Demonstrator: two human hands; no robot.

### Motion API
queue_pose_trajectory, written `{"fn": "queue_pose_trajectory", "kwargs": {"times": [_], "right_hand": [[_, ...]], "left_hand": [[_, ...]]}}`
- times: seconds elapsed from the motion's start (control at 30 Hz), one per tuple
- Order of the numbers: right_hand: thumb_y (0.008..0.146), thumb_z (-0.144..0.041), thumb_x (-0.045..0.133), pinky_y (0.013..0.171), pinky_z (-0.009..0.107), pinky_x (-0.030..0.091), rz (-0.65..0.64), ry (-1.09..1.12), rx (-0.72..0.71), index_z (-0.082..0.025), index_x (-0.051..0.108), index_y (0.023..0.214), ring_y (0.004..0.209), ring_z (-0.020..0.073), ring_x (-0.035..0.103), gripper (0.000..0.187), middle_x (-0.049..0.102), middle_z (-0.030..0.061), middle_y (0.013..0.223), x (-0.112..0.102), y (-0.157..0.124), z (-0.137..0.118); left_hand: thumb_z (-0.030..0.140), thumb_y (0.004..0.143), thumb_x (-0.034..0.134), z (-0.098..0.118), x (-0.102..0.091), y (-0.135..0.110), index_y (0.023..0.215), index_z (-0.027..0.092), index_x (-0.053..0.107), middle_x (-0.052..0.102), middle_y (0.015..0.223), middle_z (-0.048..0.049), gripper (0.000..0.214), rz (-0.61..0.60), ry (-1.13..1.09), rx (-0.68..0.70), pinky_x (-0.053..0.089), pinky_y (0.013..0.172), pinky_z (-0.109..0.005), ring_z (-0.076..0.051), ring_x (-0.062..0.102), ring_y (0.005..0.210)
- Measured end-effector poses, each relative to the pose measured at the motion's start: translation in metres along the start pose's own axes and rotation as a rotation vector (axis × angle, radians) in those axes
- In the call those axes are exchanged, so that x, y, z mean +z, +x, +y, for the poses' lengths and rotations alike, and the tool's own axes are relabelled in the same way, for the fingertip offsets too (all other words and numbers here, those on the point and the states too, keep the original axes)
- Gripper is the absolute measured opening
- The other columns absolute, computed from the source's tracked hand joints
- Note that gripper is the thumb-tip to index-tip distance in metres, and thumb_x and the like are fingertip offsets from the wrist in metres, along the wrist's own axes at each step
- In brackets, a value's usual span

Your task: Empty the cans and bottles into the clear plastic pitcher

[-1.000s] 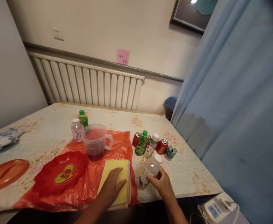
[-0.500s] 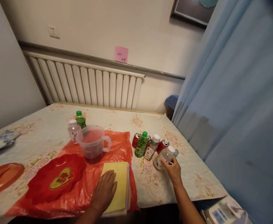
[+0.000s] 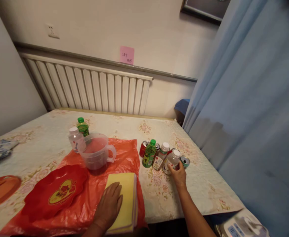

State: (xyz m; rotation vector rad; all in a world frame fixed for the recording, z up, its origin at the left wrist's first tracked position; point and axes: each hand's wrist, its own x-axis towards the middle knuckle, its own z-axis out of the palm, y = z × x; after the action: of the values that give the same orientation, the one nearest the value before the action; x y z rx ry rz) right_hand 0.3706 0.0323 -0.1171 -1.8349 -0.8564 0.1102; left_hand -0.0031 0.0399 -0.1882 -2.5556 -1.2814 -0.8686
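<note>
My right hand (image 3: 179, 175) is closed around the lower part of a clear bottle with a white cap (image 3: 172, 160). That bottle stands at the right end of a front row, beside another white-capped bottle (image 3: 161, 157) and a green-capped bottle (image 3: 149, 154). Behind them are a red can (image 3: 143, 148) and other cans partly hidden; an opened can (image 3: 185, 161) shows just right of my hand. My left hand (image 3: 109, 204) lies flat, fingers stretched, on a folded yellow cloth (image 3: 125, 197).
A red plastic sheet (image 3: 123, 151) carries a clear measuring jug (image 3: 95, 156) and a scalloped red tray (image 3: 43, 194). Further left are a white-capped bottle (image 3: 76, 140), a green-capped bottle (image 3: 82, 126) and an orange lid (image 3: 3, 191). A blue curtain (image 3: 243, 98) hangs on the right.
My right hand has moved the white-capped bottle slightly back and left, closer to the row, and it now looks upright rather than tilted. The can at right shows more. My left hand stays on the cloth.
</note>
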Motion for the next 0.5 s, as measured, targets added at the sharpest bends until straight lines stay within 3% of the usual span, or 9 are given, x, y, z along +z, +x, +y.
{"fn": "queue_pose_trajectory", "kwargs": {"times": [0.23,0.5], "right_hand": [[0.060,-0.050,0.067,0.076,0.034,0.053,-0.027,0.004,0.081,-0.012,0.060,0.117,0.087,0.0262,0.068,0.069,0.071,0.0130,0.104,0.015,-0.015,0.032],[0.065,-0.049,0.066,0.082,0.034,0.052,-0.068,-0.006,0.026,-0.013,0.062,0.113,0.092,0.0252,0.067,0.060,0.071,0.0111,0.106,0.018,-0.025,0.045]], "left_hand": [[0.032,0.090,0.051,0.000,0.002,-0.001,0.120,0.021,0.058,0.064,0.124,-0.0100,0.033,-0.010,0.006,-0.022,0.050,0.099,-0.046,-0.027,0.059,0.116],[0.032,0.089,0.052,-0.001,0.001,0.000,0.120,0.021,0.058,0.064,0.124,-0.0100,0.033,-0.001,0.003,-0.012,0.051,0.098,-0.046,-0.027,0.059,0.116]]}}
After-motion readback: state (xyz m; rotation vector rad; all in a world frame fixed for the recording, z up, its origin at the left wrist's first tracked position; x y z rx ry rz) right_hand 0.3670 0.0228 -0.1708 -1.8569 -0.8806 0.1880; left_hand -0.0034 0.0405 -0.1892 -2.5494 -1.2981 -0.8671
